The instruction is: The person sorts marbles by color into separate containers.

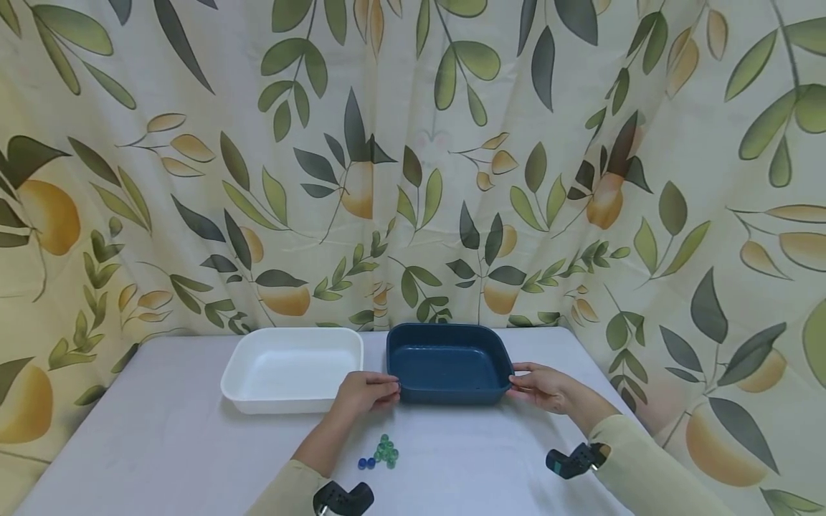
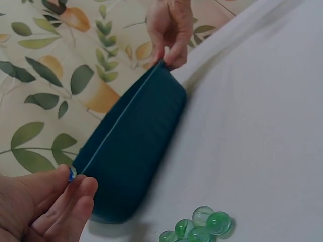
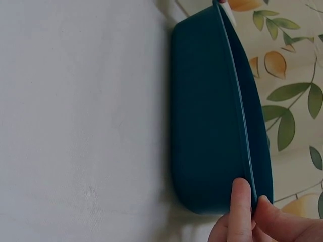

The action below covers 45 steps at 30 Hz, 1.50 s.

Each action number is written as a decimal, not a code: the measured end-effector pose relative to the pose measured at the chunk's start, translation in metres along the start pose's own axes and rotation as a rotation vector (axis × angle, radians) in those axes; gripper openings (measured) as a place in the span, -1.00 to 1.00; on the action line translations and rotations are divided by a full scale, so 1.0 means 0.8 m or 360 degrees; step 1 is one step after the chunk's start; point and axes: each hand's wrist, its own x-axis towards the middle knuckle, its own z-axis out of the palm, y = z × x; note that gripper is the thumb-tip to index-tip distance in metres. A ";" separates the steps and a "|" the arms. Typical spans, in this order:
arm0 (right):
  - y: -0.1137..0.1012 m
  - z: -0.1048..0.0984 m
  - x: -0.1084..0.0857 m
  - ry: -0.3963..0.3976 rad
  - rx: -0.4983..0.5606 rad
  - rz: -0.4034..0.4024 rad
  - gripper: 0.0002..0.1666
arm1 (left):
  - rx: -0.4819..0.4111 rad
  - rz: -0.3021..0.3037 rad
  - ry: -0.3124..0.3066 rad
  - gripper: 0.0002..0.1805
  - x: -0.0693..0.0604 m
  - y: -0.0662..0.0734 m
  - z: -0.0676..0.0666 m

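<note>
While our right hand [image 1: 547,389] pinches blue tray [image 1: 449,396], our left hand [image 1: 365,392] pinches marble [image 2: 72,174]; tray at left hand's two o'clock, long axis nine-to-three.

Blue-tinged marble [image 2: 72,174] partly hidden by the left fingers [image 2: 87,186]

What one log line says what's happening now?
left hand: pinches blue marble | right hand: grips blue tray | white tray: beside blue tray | green marbles: on table

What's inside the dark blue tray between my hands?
Inside the dark blue tray, only bare floor and inner walls show. The near wall's inner face, and perhaps the closest floor, is hidden. Your left hand pinches a marble by the rim.
</note>
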 end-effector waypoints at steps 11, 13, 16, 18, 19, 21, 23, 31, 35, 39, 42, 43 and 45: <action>-0.001 0.001 0.002 0.0019 -0.0008 0.0013 -0.23 | -0.0043 -0.0040 0.0002 -0.73 0.009 0.014 -0.003; -0.001 0.001 0.002 0.0013 -0.0004 0.0013 -0.24 | -0.0046 -0.0046 -0.0010 -0.72 0.012 0.017 -0.003; 0.000 0.001 0.002 0.0007 0.0007 0.0011 -0.25 | -0.0043 -0.0067 -0.0017 -0.73 0.016 0.022 -0.002; 0.000 0.001 0.001 -0.0010 0.0011 0.0007 -0.24 | -0.0048 -0.0081 -0.0022 -0.74 0.019 0.025 -0.002; 0.000 0.001 0.001 -0.0015 0.0012 0.0004 -0.24 | -0.0054 -0.0088 -0.0026 -0.74 0.021 0.026 -0.002; 0.000 0.000 0.000 -0.0015 0.0017 0.0004 -0.24 | -0.0081 -0.0117 -0.0030 -0.74 0.024 0.029 -0.002; 0.000 0.000 0.000 -0.0018 0.0015 0.0003 -0.23 | -0.0113 -0.0140 -0.0032 -0.74 0.028 0.032 -0.002; -0.001 0.001 -0.002 -0.0002 0.0038 0.0011 -0.26 | -0.0275 -0.0153 0.0034 -0.76 0.047 0.038 0.000; 0.000 0.002 -0.003 0.0033 0.0038 0.0012 -0.27 | -0.0224 -0.0135 0.0094 -0.79 0.056 0.039 0.004; 0.001 0.004 -0.003 0.0039 0.0047 0.0017 -0.26 | -0.0160 -0.0138 0.0210 -0.81 0.061 0.038 0.008; 0.002 0.004 -0.002 0.0019 0.0038 0.0016 -0.24 | -0.0135 -0.0157 0.0266 -0.82 0.064 0.037 0.009; 0.002 0.003 -0.002 0.0022 0.0038 0.0015 -0.25 | -0.0124 -0.0160 0.0274 -0.82 0.064 0.037 0.010; 0.002 0.002 -0.002 0.0035 0.0033 0.0014 -0.26 | -0.0115 -0.0167 0.0279 -0.82 0.067 0.036 0.011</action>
